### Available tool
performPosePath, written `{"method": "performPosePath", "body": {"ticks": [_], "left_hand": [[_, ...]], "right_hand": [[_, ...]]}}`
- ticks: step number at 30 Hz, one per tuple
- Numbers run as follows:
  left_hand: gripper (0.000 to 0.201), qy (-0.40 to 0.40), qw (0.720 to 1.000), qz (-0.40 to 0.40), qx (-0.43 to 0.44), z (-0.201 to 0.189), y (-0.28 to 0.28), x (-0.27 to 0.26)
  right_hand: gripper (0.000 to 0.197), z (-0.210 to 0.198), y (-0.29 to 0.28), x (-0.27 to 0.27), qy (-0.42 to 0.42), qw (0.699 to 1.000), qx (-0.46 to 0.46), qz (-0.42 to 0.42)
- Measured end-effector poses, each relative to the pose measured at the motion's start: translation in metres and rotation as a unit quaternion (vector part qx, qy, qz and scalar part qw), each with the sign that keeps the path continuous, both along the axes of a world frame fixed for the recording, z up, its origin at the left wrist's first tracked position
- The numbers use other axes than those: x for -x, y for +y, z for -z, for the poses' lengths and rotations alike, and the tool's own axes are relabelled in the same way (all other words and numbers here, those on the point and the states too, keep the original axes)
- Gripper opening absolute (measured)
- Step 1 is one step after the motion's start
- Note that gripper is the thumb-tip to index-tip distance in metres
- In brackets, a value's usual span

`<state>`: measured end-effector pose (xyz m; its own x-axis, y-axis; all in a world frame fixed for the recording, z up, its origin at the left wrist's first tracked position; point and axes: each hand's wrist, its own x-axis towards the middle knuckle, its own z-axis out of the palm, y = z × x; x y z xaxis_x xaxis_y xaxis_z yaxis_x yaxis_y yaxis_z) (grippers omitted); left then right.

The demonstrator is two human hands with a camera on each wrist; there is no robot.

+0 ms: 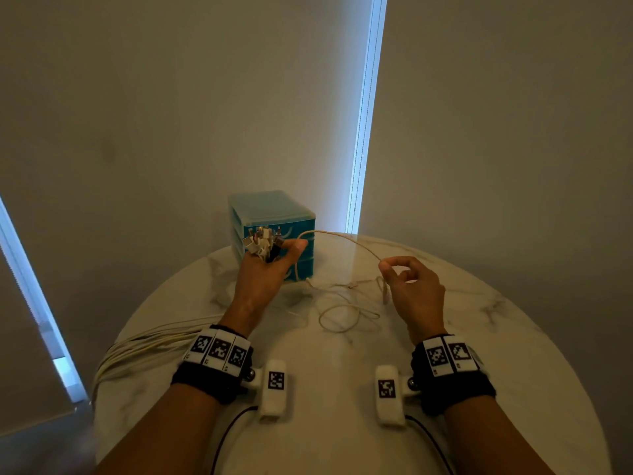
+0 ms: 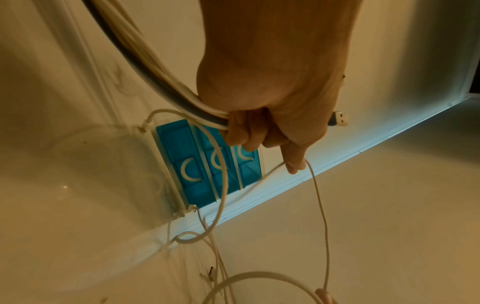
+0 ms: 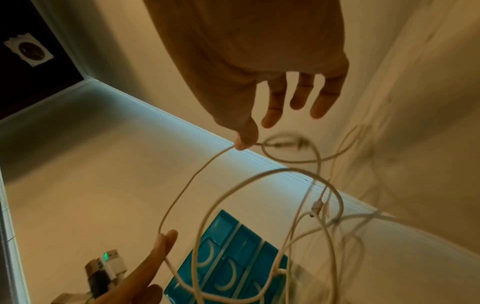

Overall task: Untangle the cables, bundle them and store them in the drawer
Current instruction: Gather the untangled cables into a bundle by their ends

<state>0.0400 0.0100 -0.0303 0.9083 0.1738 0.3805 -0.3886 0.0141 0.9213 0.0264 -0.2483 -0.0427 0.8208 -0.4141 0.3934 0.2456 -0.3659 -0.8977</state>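
Head view: left hand [image 1: 263, 272] grips bundled round cables [image 1: 147, 347]; right hand [image 1: 416, 289] pinches a thin braided cable [image 1: 342, 236]. Left-wrist view alone shows the glossy blue drawers' [image 2: 192, 164] curved handles.

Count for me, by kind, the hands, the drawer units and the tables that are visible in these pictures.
Bare hands: 2, the left hand gripping a bunch of white and dark cables, the right hand pinching one thin beige cable
Small blue plastic drawer units: 1
Round white marble tables: 1
Total: 4
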Motion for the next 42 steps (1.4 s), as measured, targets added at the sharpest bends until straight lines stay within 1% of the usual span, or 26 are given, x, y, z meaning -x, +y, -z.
{"method": "performPosePath", "body": {"ticks": [1, 3, 5, 7, 10, 13, 14, 15, 17, 18, 19, 20, 22, 24, 26, 28, 29, 30, 32, 33, 35, 36, 38, 39, 40, 42], "left_hand": [[0.023, -0.006, 1.000, 0.000, 0.019, -0.001, 0.000, 0.000], [0.028, -0.017, 0.999, -0.015, 0.038, -0.002, 0.000, 0.001], [0.026, -0.027, 0.998, -0.029, 0.039, -0.002, -0.001, 0.000], [0.027, -0.031, 0.998, -0.035, 0.042, -0.003, -0.001, 0.000], [0.032, -0.031, 0.998, -0.034, 0.046, -0.001, -0.001, -0.003], [0.041, -0.033, 0.998, -0.029, 0.049, -0.002, -0.001, -0.002], [0.041, -0.035, 0.997, -0.030, 0.060, -0.003, -0.001, -0.002], [0.040, -0.037, 0.996, -0.032, 0.074, -0.004, 0.000, -0.002], [0.038, -0.040, 0.992, -0.042, 0.110, -0.009, 0.002, 0.001], [0.039, -0.040, 0.990, -0.052, 0.122, -0.011, 0.003, 0.003], [0.039, -0.038, 0.990, -0.064, 0.121, -0.012, 0.004, 0.003], [0.040, -0.036, 0.990, -0.071, 0.121, -0.012, 0.005, 0.004], [0.044, -0.028, 0.988, -0.066, 0.134, -0.013, 0.005, 0.005], [0.048, -0.018, 0.988, -0.056, 0.139, -0.012, 0.005, 0.003], [0.047, -0.016, 0.990, -0.061, 0.123, -0.013, 0.006, 0.004], [0.031, -0.016, 0.992, -0.055, 0.116, -0.014, 0.007, 0.005], [0.023, -0.016, 0.992, -0.046, 0.114, -0.014, 0.008, 0.006], [0.021, -0.018, 0.992, -0.030, 0.118, -0.013, 0.010, 0.006], [0.032, -0.012, 0.995, -0.001, 0.102, -0.013, 0.014, 0.006], [0.035, 0.004, 0.997, 0.008, 0.071, -0.014, 0.015, 0.007], [0.025, 0.034, 0.999, 0.026, -0.011, -0.011, 0.018, 0.004], [0.028, 0.048, 0.997, 0.033, -0.050, -0.009, 0.019, 0.003], [0.044, 0.080, 0.990, 0.025, -0.110, -0.008, 0.017, 0.004], [0.045, 0.085, 0.990, 0.017, -0.116, -0.008, 0.018, 0.003], [0.041, 0.083, 0.991, 0.006, -0.105, -0.009, 0.018, 0.002], [0.019, 0.082, 0.994, 0.023, -0.071, -0.010, 0.020, 0.000]], "right_hand": [[0.009, -0.001, 0.001, 0.001, -0.011, 1.000, -0.008, -0.002], [0.007, -0.006, 0.004, 0.005, -0.068, 0.997, -0.041, -0.009], [0.002, -0.014, 0.008, 0.009, -0.126, 0.990, -0.060, -0.015], [0.003, -0.020, 0.012, 0.011, -0.152, 0.986, -0.064, -0.032], [0.009, -0.022, 0.016, 0.013, -0.128, 0.982, -0.090, -0.107], [0.012, -0.022, 0.018, 0.016, -0.057, 0.970, -0.077, -0.225], [0.014, -0.020, 0.018, 0.016, -0.031, 0.965, -0.068, -0.252], [0.017, -0.017, 0.018, 0.015, -0.010, 0.964, -0.069, -0.258], [0.022, -0.009, 0.014, 0.010, 0.006, 0.976, -0.094, -0.198], [0.022, -0.005, 0.011, 0.007, 0.017, 0.981, -0.116, -0.156], [0.020, -0.001, 0.008, 0.004, 0.038, 0.979, -0.148, -0.134], [0.017, 0.002, 0.006, 0.003, 0.068, 0.971, -0.181, -0.142], [0.020, 0.006, 0.007, 0.002, 0.123, 0.941, -0.226, -0.219], [0.025, 0.008, 0.012, -0.001, 0.130, 0.922, -0.235, -0.280], [0.025, 0.011, 0.018, -0.008, 0.095, 0.934, -0.220, -0.265], [0.025, 0.015, 0.021, -0.016, 0.058, 0.954, -0.220, -0.194], [0.025, 0.017, 0.020, -0.019, 0.042, 0.958, -0.238, -0.153], [0.025, 0.019, 0.020, -0.020, 0.026, 0.958, -0.262, -0.116], [0.024, 0.021, 0.016, -0.021, -0.004, 0.946, -0.316, -0.074], [0.022, 0.020, 0.014, -0.021, -0.018, 0.937, -0.341, -0.072], [0.025, 0.015, 0.010, -0.020, -0.043, 0.918, -0.384, -0.083], [0.029, 0.012, 0.007, -0.020, -0.057, 0.907, -0.406, -0.092], [0.032, 0.005, 0.004, -0.019, -0.088, 0.883, -0.446, -0.119], [0.031, 0.002, 0.002, -0.018, -0.099, 0.874, -0.456, -0.133], [0.031, -0.002, 0.002, -0.015, -0.105, 0.872, -0.455, -0.147], [0.028, -0.010, 0.006, -0.006, -0.107, 0.882, -0.422, -0.180]]}}
